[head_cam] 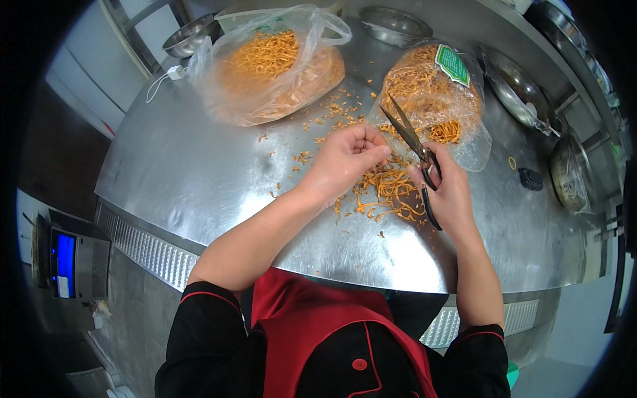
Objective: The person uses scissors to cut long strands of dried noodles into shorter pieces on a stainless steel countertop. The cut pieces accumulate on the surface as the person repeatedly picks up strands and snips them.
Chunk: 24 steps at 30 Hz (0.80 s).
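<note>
My right hand [448,191] holds black-handled scissors [410,134], their blades parted and pointing up and to the left. Beside it my left hand [351,156] has its fingers curled, with thumb and fingertips close together; whether a strand is between them cannot be told. Under and between the hands lies a loose heap of dried orange strands [390,186], which look like cordyceps. Just beyond the scissors, a clear plastic bag [423,74] of the same strands bears a green label. Short orange scraps [343,117] are scattered past my left hand.
A larger open plastic bag [271,74] of strands stands at the back left of the steel table [164,164]. Metal bowls [395,27] and a pan [517,89] line the far side. A white charger [175,72], a yellow ring [512,163] and a small black case [530,179] lie on the table.
</note>
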Each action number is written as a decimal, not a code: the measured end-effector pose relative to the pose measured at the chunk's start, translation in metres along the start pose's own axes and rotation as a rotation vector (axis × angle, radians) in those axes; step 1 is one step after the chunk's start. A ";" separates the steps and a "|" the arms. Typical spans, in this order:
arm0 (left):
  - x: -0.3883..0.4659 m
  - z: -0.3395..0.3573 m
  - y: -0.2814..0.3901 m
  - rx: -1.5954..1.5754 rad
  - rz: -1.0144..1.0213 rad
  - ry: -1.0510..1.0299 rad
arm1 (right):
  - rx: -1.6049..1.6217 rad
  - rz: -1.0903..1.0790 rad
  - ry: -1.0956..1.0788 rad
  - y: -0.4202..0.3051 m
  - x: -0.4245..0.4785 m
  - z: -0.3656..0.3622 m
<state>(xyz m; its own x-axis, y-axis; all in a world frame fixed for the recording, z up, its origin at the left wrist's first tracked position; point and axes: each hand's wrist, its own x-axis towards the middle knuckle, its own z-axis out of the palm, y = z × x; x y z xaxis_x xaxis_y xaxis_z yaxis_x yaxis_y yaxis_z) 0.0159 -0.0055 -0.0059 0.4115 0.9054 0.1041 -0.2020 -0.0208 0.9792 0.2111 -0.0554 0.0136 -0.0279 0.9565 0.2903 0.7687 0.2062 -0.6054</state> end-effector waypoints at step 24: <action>0.002 0.001 -0.008 0.117 0.009 -0.059 | -0.055 -0.057 0.032 0.006 0.000 0.001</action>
<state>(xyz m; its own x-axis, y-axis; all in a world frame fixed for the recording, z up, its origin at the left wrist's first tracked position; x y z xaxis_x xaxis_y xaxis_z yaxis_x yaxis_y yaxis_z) 0.0194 -0.0043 -0.0136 0.4627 0.8783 0.1200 -0.1027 -0.0813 0.9914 0.2153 -0.0535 0.0091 -0.0527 0.9364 0.3471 0.8005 0.2474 -0.5459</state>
